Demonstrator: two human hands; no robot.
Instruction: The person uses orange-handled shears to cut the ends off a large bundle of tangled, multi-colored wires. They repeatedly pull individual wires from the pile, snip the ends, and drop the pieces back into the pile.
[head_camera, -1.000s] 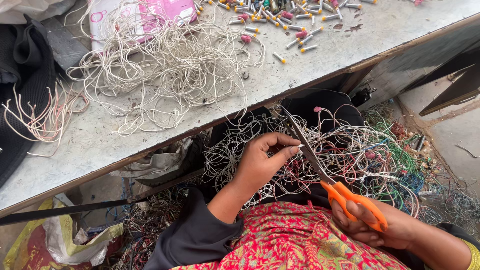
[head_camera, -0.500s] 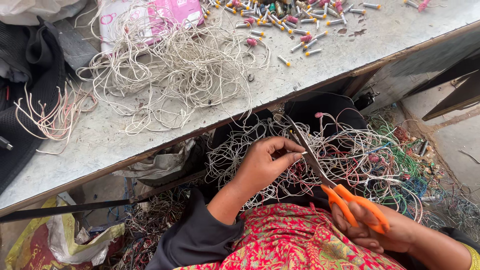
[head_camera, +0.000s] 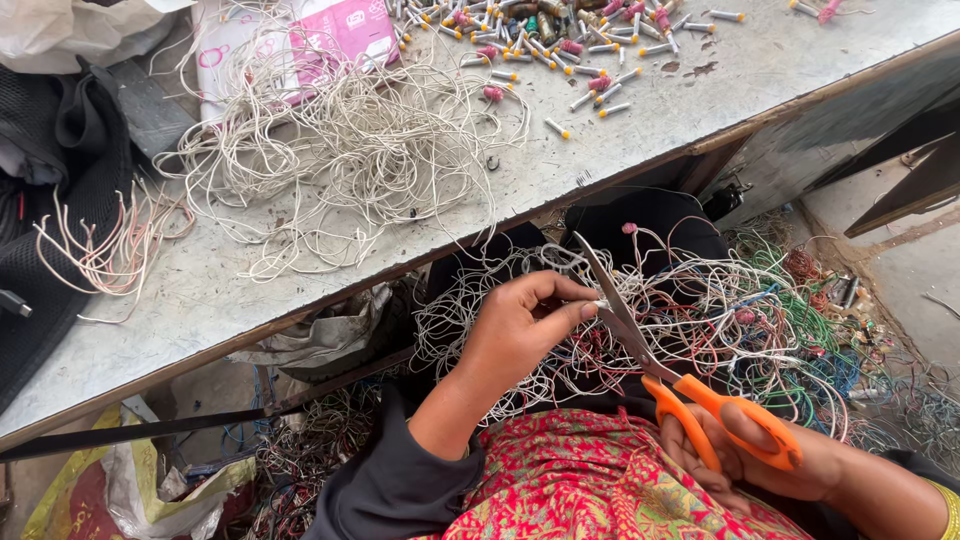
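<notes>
Wire tangle (head_camera: 330, 150) on table (head_camera: 150, 330) – caps (head_camera: 560, 50) behind; scissors (head_camera: 690, 380) right of left hand (head_camera: 515, 330)

The near left part of the surface (head_camera: 150, 340) lies bare, an open strip running along its near edge. Farther in, a loose heap of white wires (head_camera: 340, 150) spreads across the middle, with a pink-and-white packet (head_camera: 330, 35) behind it. Cut wire ends with coloured caps (head_camera: 560, 40) litter the far right part. Below the near edge, a tangle of white and coloured wires (head_camera: 720, 310) fills the lap space around the left hand (head_camera: 520, 330) and the orange-handled scissors (head_camera: 690, 380), leaving little room between them.
</notes>
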